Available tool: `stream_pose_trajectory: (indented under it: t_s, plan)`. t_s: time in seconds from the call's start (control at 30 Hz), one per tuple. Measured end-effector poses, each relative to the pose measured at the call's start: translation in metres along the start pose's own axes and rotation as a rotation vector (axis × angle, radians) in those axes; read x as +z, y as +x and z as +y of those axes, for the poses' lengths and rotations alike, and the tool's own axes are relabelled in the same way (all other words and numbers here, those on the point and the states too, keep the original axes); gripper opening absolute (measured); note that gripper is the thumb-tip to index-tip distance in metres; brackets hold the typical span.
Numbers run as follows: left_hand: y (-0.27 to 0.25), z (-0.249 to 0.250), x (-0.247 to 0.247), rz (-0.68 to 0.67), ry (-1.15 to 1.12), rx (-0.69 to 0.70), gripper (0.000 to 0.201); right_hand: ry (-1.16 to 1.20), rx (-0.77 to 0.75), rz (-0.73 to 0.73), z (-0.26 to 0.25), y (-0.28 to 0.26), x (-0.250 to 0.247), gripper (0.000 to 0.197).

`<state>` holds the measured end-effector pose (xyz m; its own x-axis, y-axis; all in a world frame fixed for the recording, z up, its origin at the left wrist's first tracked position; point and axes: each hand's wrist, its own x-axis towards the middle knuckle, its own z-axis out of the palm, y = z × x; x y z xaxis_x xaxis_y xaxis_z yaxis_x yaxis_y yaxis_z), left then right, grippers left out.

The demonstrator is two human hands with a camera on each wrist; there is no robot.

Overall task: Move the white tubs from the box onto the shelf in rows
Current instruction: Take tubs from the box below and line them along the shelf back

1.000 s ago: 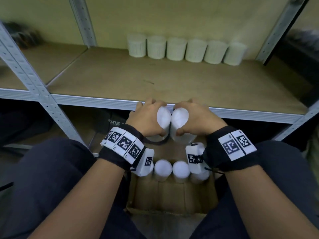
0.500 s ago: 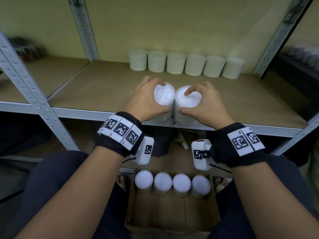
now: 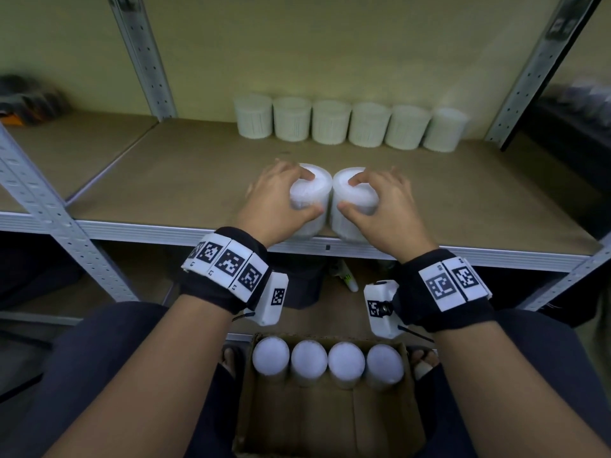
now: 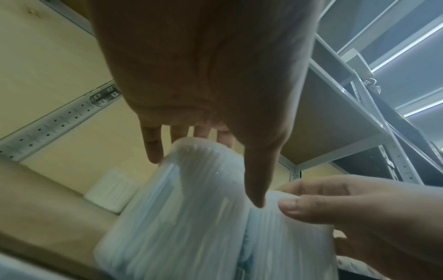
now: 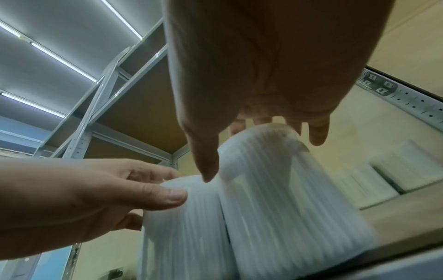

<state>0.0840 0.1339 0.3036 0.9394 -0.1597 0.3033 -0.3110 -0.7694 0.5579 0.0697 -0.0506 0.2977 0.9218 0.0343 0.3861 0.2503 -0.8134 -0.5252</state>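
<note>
Each of my hands grips one white ribbed tub from above, side by side over the front part of the wooden shelf (image 3: 165, 180). My left hand (image 3: 312, 194) holds the left tub (image 3: 312, 223); my right hand (image 3: 347, 194) holds the right tub (image 3: 362, 197). The tubs touch each other. Whether their bases rest on the shelf I cannot tell. In the left wrist view my left hand (image 4: 206, 180) wraps its tub (image 4: 172, 217). In the right wrist view my right hand (image 5: 261, 161) wraps its tub (image 5: 287, 199). Several tubs (image 3: 330, 122) stand in a row at the shelf's back. Several more tubs (image 3: 309, 357) stand in the cardboard box (image 3: 327, 424).
Grey perforated uprights (image 3: 145, 57) (image 3: 529, 71) frame the shelf bay, and another upright (image 3: 62, 226) slants at the front left. Bare board lies between the held tubs and the back row. The box sits on the floor between my knees, below the shelf's metal front edge (image 3: 132, 228).
Both hands have carried their tubs up from just above the box and forward over the shelf's front edge, staying side by side.
</note>
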Motion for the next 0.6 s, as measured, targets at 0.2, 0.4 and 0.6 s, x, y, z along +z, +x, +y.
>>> stream_pose_trajectory:
  t_s: [0.2,0.4,0.6]
  plan:
    - [-0.007,0.004,-0.011,0.005,-0.002,0.050,0.037,-0.015,0.009,0.038,-0.007,-0.002,-0.010,0.032]
    - [-0.011,0.008,-0.013,0.053,0.050,0.050,0.016,-0.044,-0.016,0.008,-0.008,-0.005,-0.014,0.020]
    - [-0.011,0.013,-0.010,0.092,0.128,0.057,0.014,-0.052,-0.001,-0.007,-0.007,-0.005,-0.016,0.019]
